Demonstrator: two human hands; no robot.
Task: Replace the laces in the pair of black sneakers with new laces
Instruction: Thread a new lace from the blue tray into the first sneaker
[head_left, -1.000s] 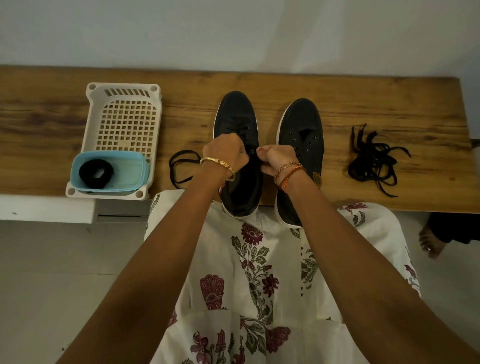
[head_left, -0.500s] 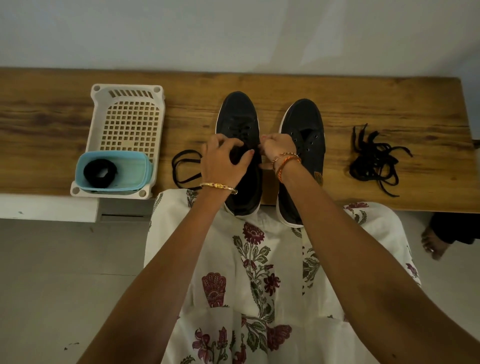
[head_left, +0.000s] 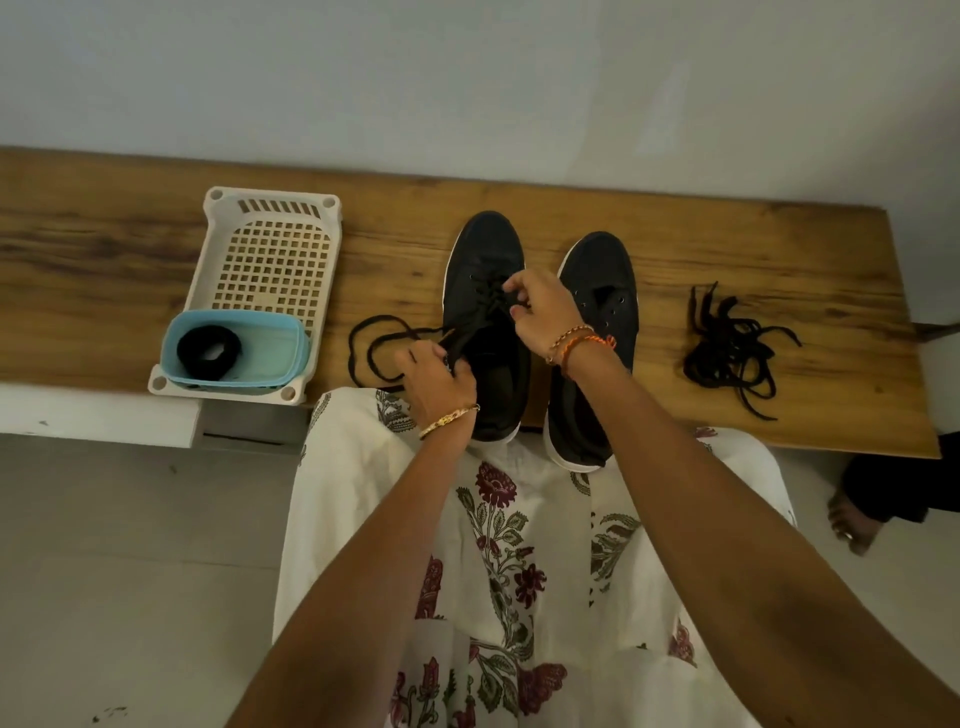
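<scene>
One blue tub (head_left: 291, 332) in white basket (head_left: 218, 208), black coil (head_left: 209, 347) inside

sneakers (head_left: 485, 270): 2 | hands (head_left: 434, 376): 2 | basket (head_left: 270, 260): 1 | blue tub (head_left: 291, 338): 1 | lace pile (head_left: 732, 348): 1

Both hands (head_left: 439, 382) on left sneaker's lace (head_left: 470, 332)
</scene>
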